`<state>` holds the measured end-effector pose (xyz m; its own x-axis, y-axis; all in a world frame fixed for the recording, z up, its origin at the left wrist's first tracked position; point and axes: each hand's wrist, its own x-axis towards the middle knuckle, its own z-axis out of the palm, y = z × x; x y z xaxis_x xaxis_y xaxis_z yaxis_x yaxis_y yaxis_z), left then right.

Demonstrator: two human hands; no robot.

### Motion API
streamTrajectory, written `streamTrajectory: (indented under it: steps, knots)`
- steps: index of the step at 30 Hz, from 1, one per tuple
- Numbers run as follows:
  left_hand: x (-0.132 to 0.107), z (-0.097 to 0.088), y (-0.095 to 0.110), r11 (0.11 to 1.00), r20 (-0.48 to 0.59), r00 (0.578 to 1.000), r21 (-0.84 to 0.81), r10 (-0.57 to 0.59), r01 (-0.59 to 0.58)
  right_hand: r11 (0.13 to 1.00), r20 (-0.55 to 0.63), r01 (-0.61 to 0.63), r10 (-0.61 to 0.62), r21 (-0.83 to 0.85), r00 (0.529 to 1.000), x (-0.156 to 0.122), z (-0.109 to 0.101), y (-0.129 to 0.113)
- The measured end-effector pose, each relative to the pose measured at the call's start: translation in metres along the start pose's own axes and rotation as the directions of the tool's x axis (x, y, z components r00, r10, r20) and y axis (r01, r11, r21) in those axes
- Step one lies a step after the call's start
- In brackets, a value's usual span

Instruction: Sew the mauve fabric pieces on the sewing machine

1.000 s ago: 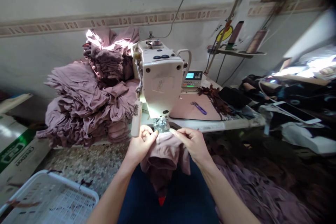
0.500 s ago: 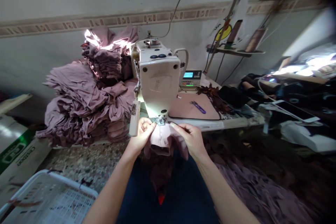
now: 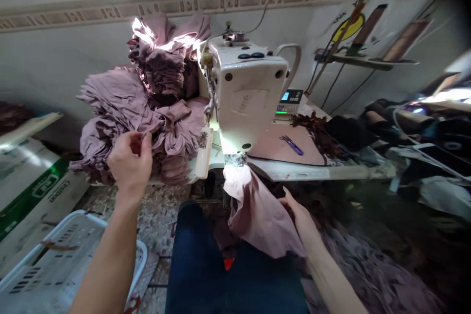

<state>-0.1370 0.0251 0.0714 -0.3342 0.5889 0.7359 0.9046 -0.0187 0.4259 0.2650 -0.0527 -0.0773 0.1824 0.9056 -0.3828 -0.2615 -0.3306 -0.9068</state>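
Note:
My left hand (image 3: pixel 130 164) has reached to the stacked mauve fabric pieces (image 3: pixel 116 93) on the left, its fingers curled and pinched at the edge of one piece. At the sewing machine (image 3: pixel 250 93), another mauve fabric piece (image 3: pixel 263 216) hangs from under the lit presser foot (image 3: pixel 235 158) down over my lap. My right hand (image 3: pixel 298 213) grips the right edge of this hanging piece; some of its fingers are hidden behind the cloth.
Purple thread snips (image 3: pixel 292 145) lie on the pinkish mat (image 3: pixel 270 144) right of the machine. A control panel (image 3: pixel 290 101) stands behind. A white plastic basket (image 3: pixel 83 221) sits at lower left, and more mauve cloth (image 3: pixel 375 265) is heaped at lower right.
My left hand has left the cloth at the presser foot and moved left to the stack. My right hand has moved down and right, drawing the cloth sideways. The view has shifted.

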Motion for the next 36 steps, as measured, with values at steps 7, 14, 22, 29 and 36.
streamTrajectory:
  steps: [7, 14, 22, 29, 36]
  knots:
    - [0.051, 0.003, -0.016, 0.985, 0.153, 0.975, 0.078, -0.164, 0.153, 0.988, 0.082, 0.120, -0.111, -0.102, 0.990, -0.013, 0.010, -0.003]
    - [0.003, -0.024, 0.027, 0.950, 0.082, 0.966, -0.219, 0.244, -0.221, 0.866, -0.132, 0.254, -0.339, -0.430, 0.931, -0.013, -0.065, -0.047]
    - [-0.148, -0.018, 0.068, 0.713, 0.619, 0.783, -0.522, -0.061, 0.469, 0.870, -0.040, 0.211, -0.254, -0.446, 0.966, -0.019, -0.063, -0.025]
    - [-0.205, 0.022, 0.069, 0.565, 0.826, 0.558, -0.424, -0.080, 0.708, 0.977, 0.494, 0.134, -0.036, -0.164, 0.869, -0.065, 0.083, 0.055]
    - [-0.163, 0.015, 0.033, 0.840, 0.906, 0.284, -0.405, 0.315, 0.360, 0.900, 0.574, 0.260, -0.014, -0.349, 0.818, -0.033, 0.069, 0.029]
